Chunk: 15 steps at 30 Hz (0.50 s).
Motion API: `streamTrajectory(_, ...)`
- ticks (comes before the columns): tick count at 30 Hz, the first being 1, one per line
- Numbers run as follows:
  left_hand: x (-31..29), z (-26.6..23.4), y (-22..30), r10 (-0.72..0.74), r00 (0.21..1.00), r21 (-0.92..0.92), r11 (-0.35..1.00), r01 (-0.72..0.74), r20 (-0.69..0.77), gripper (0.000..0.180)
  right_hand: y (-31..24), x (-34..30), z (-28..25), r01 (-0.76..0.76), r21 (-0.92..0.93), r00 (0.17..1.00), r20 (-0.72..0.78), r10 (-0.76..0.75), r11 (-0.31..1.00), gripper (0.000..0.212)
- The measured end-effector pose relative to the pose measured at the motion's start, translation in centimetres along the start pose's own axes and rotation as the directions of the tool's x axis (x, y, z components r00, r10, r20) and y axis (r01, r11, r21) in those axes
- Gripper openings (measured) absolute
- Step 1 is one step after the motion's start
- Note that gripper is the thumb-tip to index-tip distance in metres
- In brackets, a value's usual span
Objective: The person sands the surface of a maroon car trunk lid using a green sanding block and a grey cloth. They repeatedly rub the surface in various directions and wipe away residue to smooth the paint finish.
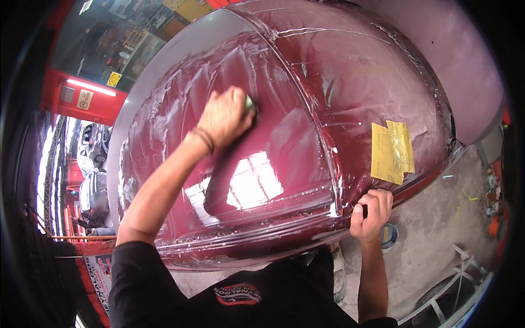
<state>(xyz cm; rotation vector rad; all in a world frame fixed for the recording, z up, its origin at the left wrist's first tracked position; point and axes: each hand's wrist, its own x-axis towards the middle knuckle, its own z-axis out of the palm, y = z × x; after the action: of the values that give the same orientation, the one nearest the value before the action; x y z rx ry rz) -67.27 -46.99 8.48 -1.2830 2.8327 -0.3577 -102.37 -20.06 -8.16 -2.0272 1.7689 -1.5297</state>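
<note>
We have our left hand [223,117] at eleven o'clock from the centre of the view, fingers bent and closed over a pale green block [249,104], of which only one end shows, near twelve o'clock. It lies against the maroon car panel [284,158], which is streaked with whitish wet film toward ten o'clock. Our right hand [373,212], at four o'clock, is curled nearly into a fist by the panel's edge; a dark patch shows between thumb and fingers, and we cannot tell whether it grips anything. Yellow sheets [389,156] overlap on the bodywork at three o'clock. Past our right wrist, we see a blue round container [390,236] on the floor [426,218].
</note>
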Motion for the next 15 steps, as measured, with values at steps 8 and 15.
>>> streamTrajectory(8, 23.0, 6.8, -12.9, -0.432, 0.885, 0.135, 0.901, 0.413, 0.172, 0.046, -0.4, -0.6, -0.4, -0.008, 0.051, 0.999, 0.035, 0.006, 0.999, 0.023)
streamTrajectory(15, 10.8, 2.2, 7.0, -0.100, 0.991, -0.005, 0.995, 0.101, 0.091, 0.039, -0.2, 0.6, -0.1, 0.012, 0.027, 1.000, -0.024, -0.011, 1.000, 0.023)
